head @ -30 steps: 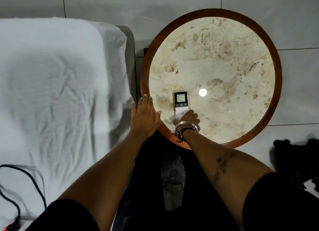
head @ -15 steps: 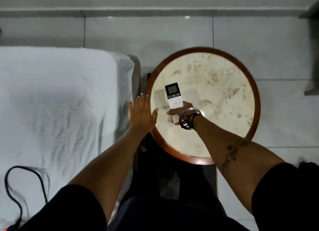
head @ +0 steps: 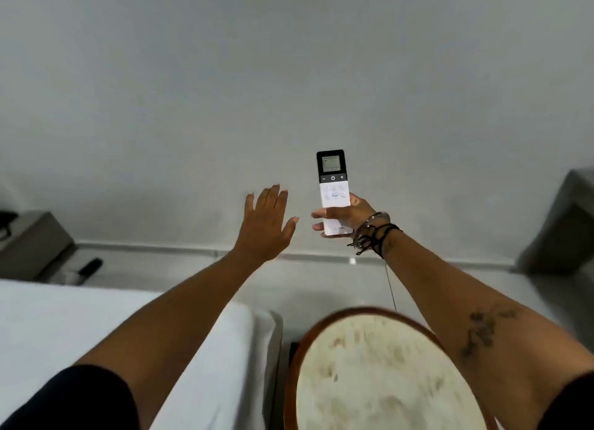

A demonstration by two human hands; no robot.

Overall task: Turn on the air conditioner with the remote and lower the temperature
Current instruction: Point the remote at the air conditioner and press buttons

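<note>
The remote (head: 332, 188) is white with a black top that holds a small screen and a row of minus, power and plus keys. My right hand (head: 348, 216) grips its lower end and holds it upright in the air in front of a plain grey wall. My left hand (head: 266, 224) is raised beside it on the left, fingers spread, palm away from me, holding nothing and not touching the remote. No air conditioner is in view.
A round marble table with a wooden rim (head: 321, 330) stands below my right arm. A bed with a white sheet (head: 80, 326) fills the lower left. A grey box (head: 32, 243) sits at far left, and a grey cabinet corner (head: 565, 224) at far right.
My right hand has lifted the remote off the round table and raised it toward the wall. My left hand left the table's rim and rose too. My view tilted up from the floor.
</note>
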